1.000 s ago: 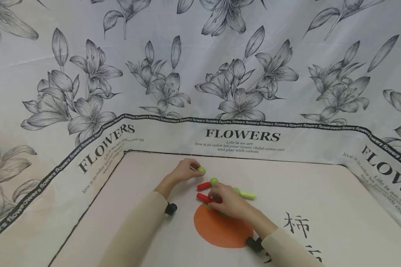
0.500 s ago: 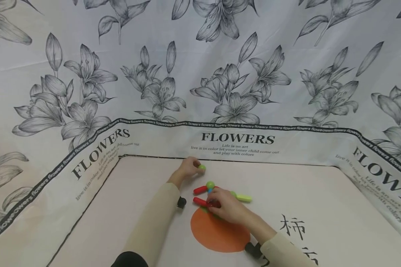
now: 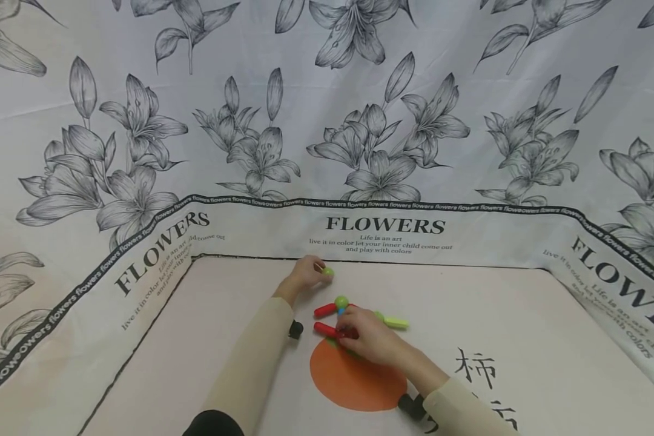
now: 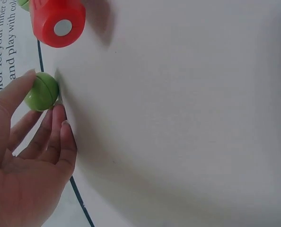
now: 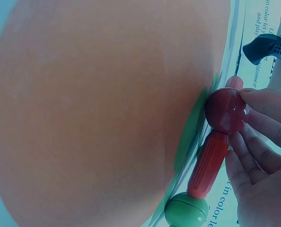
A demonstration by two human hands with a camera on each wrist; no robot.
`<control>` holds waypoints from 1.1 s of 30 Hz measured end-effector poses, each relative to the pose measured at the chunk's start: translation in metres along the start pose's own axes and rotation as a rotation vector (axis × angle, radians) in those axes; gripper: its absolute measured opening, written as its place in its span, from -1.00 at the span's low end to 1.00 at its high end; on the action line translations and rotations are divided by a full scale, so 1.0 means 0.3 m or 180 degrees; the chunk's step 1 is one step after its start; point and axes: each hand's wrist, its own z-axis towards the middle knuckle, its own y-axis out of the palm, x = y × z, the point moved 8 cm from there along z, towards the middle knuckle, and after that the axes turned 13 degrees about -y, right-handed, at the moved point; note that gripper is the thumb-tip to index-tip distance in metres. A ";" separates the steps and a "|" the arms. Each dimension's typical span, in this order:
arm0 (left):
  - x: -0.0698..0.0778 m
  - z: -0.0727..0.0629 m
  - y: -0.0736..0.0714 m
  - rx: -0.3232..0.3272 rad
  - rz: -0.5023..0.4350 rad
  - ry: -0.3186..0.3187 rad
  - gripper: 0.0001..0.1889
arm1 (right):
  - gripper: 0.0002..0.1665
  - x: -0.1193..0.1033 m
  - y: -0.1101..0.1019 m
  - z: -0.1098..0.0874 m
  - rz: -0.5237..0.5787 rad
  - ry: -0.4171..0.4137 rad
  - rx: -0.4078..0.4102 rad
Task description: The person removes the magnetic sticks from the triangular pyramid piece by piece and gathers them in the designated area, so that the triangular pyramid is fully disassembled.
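My left hand point(image 3: 306, 272) is near the table's back edge and pinches a green ball point(image 4: 42, 92) between thumb and fingertips. My right hand point(image 3: 373, 334) holds a dark red ball point(image 5: 226, 111) with thumb and fingers. Attached to that ball is a red ribbed rod point(image 5: 209, 163), which leads to another green ball point(image 5: 187, 210). A second red rod point(image 3: 325, 330) reaches left from the right fingers. Just behind lie a third red rod point(image 3: 325, 310), a green ball point(image 3: 341, 301) and a bit of blue point(image 3: 341, 311). The right hand hides part of these pieces.
A yellow-green rod point(image 3: 396, 324) lies right of the right hand. The pale tabletop point(image 3: 240, 315) bears a printed orange circle point(image 3: 356, 381) and black characters. Flower-printed cloth point(image 3: 387, 163) rises behind and at both sides. Black wrist devices point(image 3: 296, 329) are on both arms.
My left hand has moved farther back toward the table's far edge with the green ball. The right hand stays at the red pieces. The head view has shifted slightly.
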 end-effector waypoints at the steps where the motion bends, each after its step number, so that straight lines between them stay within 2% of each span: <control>1: -0.003 0.001 0.000 -0.0010 0.0017 -0.0002 -0.59 | -0.87 0.000 0.001 0.001 0.0008 -0.0003 0.0005; 7: -0.011 0.007 0.016 -0.0035 0.0136 0.0056 -0.57 | -0.87 0.005 0.004 -0.003 0.0052 -0.0008 0.0009; 13: -0.008 0.018 0.016 0.0055 0.0164 0.0049 -0.59 | -0.87 0.008 0.003 -0.003 0.0054 -0.0035 0.0009; 18: 0.002 0.003 0.009 0.0067 0.0149 0.0090 -0.61 | -0.86 0.008 -0.002 -0.003 0.0067 -0.0009 -0.0005; 25: -0.025 -0.006 -0.010 0.0032 0.0265 0.0086 -0.60 | -0.86 0.003 0.006 0.006 0.0107 0.0000 -0.0041; 28: -0.029 -0.033 -0.026 -0.0034 0.0326 0.0199 -0.61 | -0.86 0.008 0.005 0.005 0.0118 0.0016 -0.0058; 33: -0.019 -0.114 -0.049 -0.0196 0.0473 0.0586 -0.62 | -0.85 0.012 -0.010 -0.001 0.0135 -0.0042 -0.0071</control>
